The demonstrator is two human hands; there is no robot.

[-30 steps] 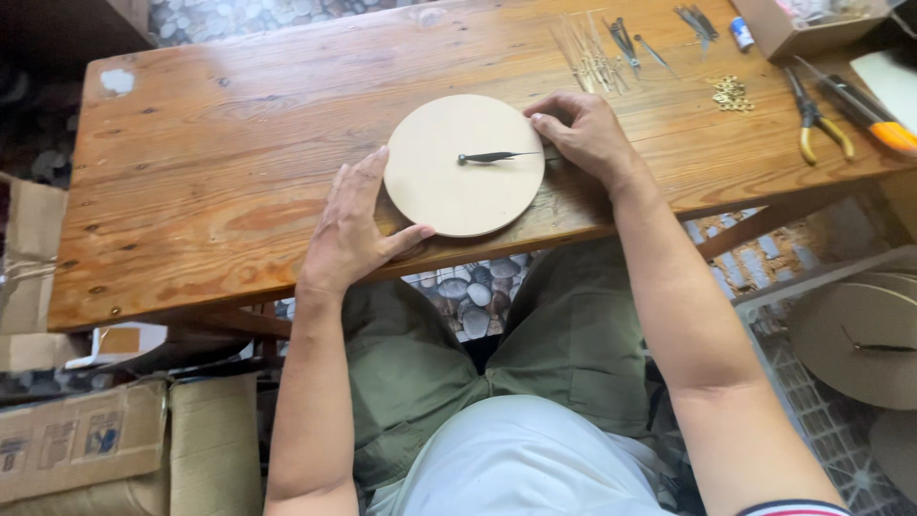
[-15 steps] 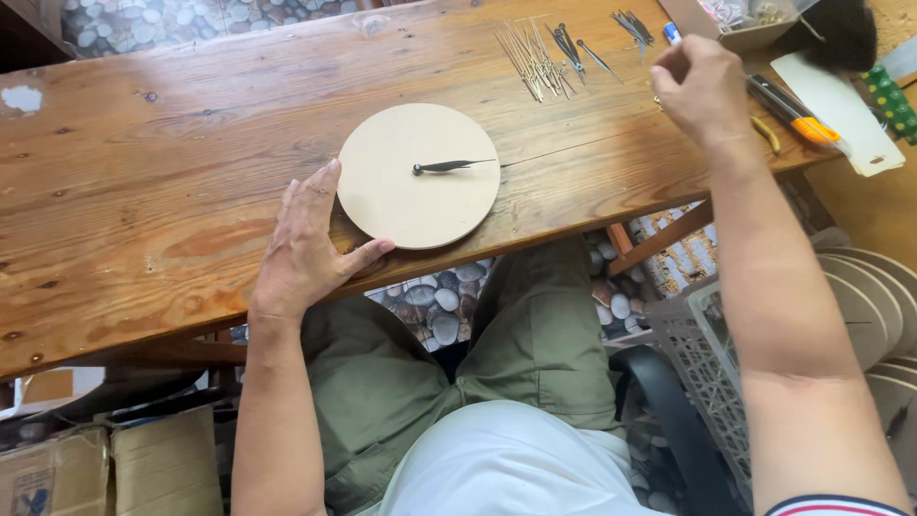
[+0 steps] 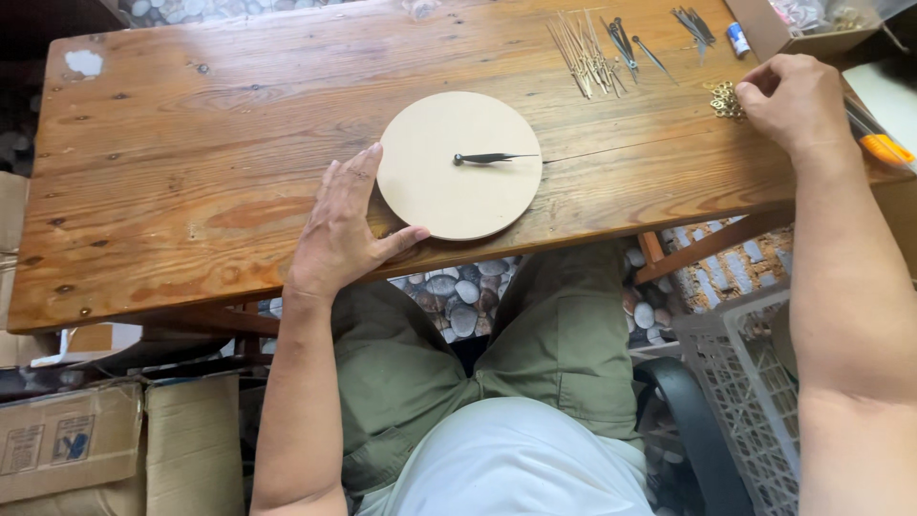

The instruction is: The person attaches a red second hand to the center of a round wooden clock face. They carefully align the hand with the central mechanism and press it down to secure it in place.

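Note:
A round pale wooden disc [image 3: 449, 186] lies on the wooden table [image 3: 191, 143], with a thin black clock hand [image 3: 492, 158] at its centre pointing right. My left hand [image 3: 344, 225] rests flat on the table, fingers spread, thumb against the disc's lower left edge. My right hand [image 3: 793, 100] is at the table's right end, fingertips pinched at a small heap of brass-coloured parts [image 3: 726, 98]. Whether a part sits between the fingers is hidden.
Thin brass rods [image 3: 581, 48] and dark clock hands [image 3: 630, 43] lie at the table's far edge. A cardboard box [image 3: 783, 29] and an orange-handled tool [image 3: 884, 143] are at the far right. A grey plastic crate [image 3: 745, 382] and cardboard boxes [image 3: 105, 444] stand on the floor.
My right hand left the disc and reached right to the brass parts. The left hand stayed beside the disc. The view shifted.

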